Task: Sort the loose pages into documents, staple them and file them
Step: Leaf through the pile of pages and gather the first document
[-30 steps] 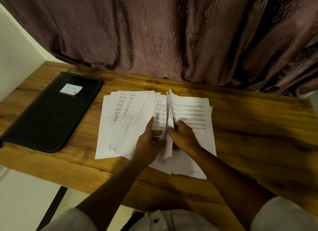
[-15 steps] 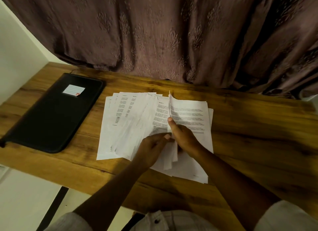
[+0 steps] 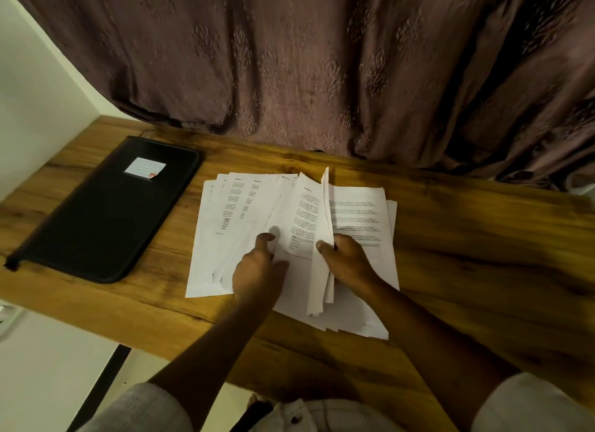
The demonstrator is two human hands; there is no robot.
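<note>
Several loose printed pages (image 3: pixel 244 212) lie fanned out across the middle of the wooden table (image 3: pixel 483 254). A few of them stand on edge as a raised sheaf (image 3: pixel 326 225), and my right hand (image 3: pixel 347 264) pinches that sheaf with thumb on its left face and fingers behind it. My left hand (image 3: pixel 257 270) rests on the fanned pages left of the sheaf, its fingers loosely bent and pressing down. More pages (image 3: pixel 357 206) lie flat under and to the right of my right hand. A black zip folder (image 3: pixel 106 212) with a white label lies closed at the table's left.
A brown patterned curtain (image 3: pixel 322 61) hangs along the back edge of the table. A white wall (image 3: pixel 32 77) bounds the left side. The table's front edge runs just below the pages. No stapler is in view.
My left hand has slid left from the raised sheaf and now lies on the fanned pages. My right hand keeps holding the upright sheets, which stand a little straighter.
</note>
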